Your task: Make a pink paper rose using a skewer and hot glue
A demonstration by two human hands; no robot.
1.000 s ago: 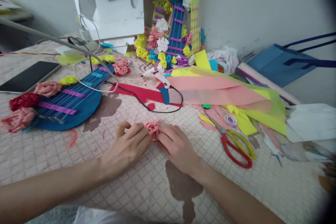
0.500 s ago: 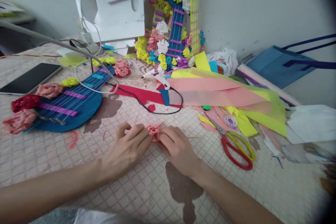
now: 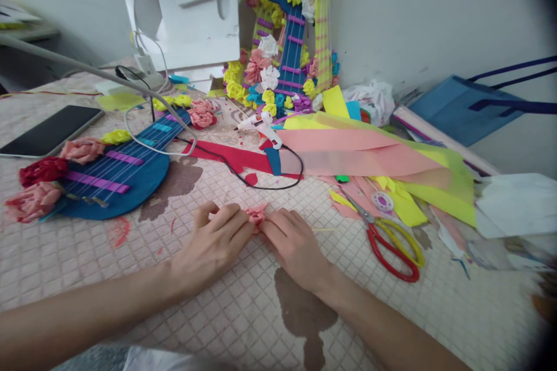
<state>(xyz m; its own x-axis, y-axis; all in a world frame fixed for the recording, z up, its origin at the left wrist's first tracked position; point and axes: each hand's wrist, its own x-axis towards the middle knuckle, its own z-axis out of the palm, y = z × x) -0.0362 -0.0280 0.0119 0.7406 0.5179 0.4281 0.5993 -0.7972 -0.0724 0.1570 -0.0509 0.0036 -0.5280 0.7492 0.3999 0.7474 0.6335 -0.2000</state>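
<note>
A small pink crepe-paper flower (image 3: 256, 215) is pinched between both hands, just above the patterned tablecloth. My left hand (image 3: 220, 236) grips its left side, fingers curled, with the index finger bent up. From the right, my right hand (image 3: 292, 243) holds its other edge with fingertips pressed together. Parts of the flower are hidden behind the fingers. A thin stick (image 3: 325, 229) pokes out to the right of my right hand. To the left lies a blue paper guitar (image 3: 130, 185) with purple strips, strings and pink, red and yellow paper flowers along its side.
Red-and-yellow-handled scissors (image 3: 391, 249) lie to the right. Behind the hands is a white glue gun (image 3: 261, 123) with a black cord, beside pink crepe paper (image 3: 348, 148). A phone (image 3: 50, 130) rests far left. Decorated guitars (image 3: 292, 40) lean on the wall near a white foam mould (image 3: 187, 40).
Both hands keep hold of the pink flower and have shifted very slightly, with the flower turned a little between the fingers. Everything else looks the same.
</note>
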